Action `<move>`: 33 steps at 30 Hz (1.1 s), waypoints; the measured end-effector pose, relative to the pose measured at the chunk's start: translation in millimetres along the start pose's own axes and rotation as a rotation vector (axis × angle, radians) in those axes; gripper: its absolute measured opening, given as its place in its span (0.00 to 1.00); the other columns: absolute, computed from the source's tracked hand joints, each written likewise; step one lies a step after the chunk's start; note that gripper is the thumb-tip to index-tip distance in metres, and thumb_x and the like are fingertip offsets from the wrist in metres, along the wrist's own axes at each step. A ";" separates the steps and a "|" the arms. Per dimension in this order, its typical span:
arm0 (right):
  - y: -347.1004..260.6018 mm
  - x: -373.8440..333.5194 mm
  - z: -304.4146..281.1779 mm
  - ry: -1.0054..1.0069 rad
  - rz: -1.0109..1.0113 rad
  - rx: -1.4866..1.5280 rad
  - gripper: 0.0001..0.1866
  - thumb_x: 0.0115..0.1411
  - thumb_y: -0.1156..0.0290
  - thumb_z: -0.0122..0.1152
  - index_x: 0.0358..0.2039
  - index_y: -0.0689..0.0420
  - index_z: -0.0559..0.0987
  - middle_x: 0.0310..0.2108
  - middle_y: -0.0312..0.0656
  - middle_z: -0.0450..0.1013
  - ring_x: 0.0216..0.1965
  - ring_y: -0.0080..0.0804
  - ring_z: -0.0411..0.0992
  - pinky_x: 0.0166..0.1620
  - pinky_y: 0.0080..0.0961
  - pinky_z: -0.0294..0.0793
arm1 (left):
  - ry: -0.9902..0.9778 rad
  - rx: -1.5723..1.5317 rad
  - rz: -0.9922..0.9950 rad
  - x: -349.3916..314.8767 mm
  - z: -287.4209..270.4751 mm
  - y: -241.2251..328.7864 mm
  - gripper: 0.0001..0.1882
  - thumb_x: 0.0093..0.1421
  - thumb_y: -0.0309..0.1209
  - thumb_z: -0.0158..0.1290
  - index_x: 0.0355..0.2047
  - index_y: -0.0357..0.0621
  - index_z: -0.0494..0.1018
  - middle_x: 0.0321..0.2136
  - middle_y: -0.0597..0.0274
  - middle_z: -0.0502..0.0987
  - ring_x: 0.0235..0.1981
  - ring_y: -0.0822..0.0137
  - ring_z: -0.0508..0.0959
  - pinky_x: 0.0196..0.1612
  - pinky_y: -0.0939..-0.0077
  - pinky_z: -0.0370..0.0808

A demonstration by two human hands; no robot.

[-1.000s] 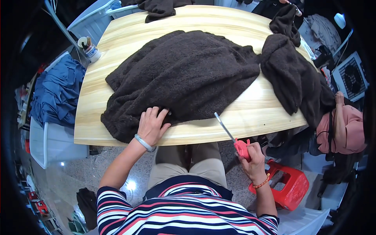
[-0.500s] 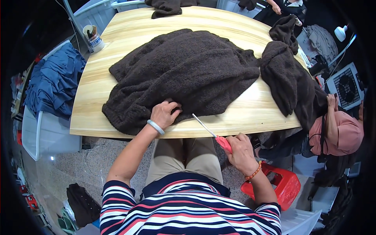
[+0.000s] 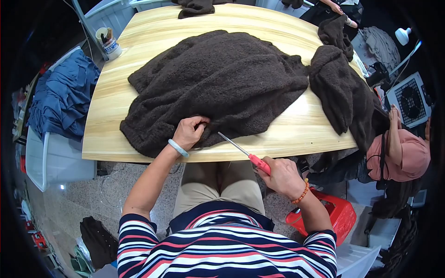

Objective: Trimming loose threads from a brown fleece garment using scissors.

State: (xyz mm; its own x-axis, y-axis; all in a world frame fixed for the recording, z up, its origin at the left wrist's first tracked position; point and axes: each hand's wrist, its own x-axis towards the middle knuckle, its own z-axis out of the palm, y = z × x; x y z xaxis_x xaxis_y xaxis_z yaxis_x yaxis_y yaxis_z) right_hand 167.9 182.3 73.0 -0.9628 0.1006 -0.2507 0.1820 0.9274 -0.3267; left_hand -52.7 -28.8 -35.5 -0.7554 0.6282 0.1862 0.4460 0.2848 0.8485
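Dark brown garment (image 3: 218,78) is spread on the surface (image 3: 301,144), left grip (image 3: 187,133) pinching its near edge, right grip (image 3: 285,177) curled round the red-handled tool (image 3: 257,162), so I'd angle that tip clear of the pinch.

Table (image 3: 296,143): central garment (image 3: 218,78) across the middle; right garment (image 3: 340,88) at the right edge; tool cup (image 3: 111,49) at the far left corner. Left hand (image 3: 187,132): at the central garment's near edge. Right hand (image 3: 285,176): right of the left hand; in it, hand tool (image 3: 257,163), tip toward that edge. Left of table: bin (image 3: 67,160), cloth (image 3: 62,102) inside. Right of table: another person (image 3: 401,155). Floor, beneath right forearm: stool (image 3: 342,222).
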 end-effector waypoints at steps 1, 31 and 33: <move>1.3 -2.0 0.1 -0.006 -0.012 0.000 0.14 0.60 0.58 0.58 0.33 0.57 0.77 0.19 0.52 0.74 0.25 0.52 0.76 0.33 0.45 0.75 | 0.001 0.001 -0.003 -0.3 1.2 1.0 0.10 0.58 0.23 0.52 0.39 0.34 0.79 0.32 0.51 0.82 0.33 0.67 0.82 0.40 0.76 0.76; -29.8 8.8 8.1 -0.111 -0.144 -0.020 0.13 0.59 0.60 0.61 0.35 0.56 0.78 0.20 0.49 0.74 0.26 0.50 0.76 0.33 0.43 0.73 | 0.156 0.273 0.190 -60.5 -32.7 -2.4 0.05 0.48 0.23 0.61 0.27 0.41 0.77 0.26 0.60 0.74 0.31 0.57 0.74 0.36 0.65 0.72; -33.3 10.3 12.2 -0.107 -0.138 0.015 0.12 0.58 0.60 0.61 0.35 0.57 0.77 0.20 0.50 0.74 0.27 0.50 0.75 0.34 0.43 0.73 | 0.154 0.267 0.174 -64.9 -36.2 1.0 0.06 0.48 0.24 0.61 0.28 0.41 0.77 0.27 0.60 0.74 0.32 0.57 0.75 0.37 0.64 0.72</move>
State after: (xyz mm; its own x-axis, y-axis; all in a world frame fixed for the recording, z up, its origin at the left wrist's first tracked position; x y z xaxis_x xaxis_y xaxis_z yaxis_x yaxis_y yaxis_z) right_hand 154.4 148.0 70.2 -0.9523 -0.0666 -0.2978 0.0536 0.9242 -0.3781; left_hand -20.6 -95.4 -28.9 -0.7118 0.5728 0.4065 0.6686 0.3754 0.6419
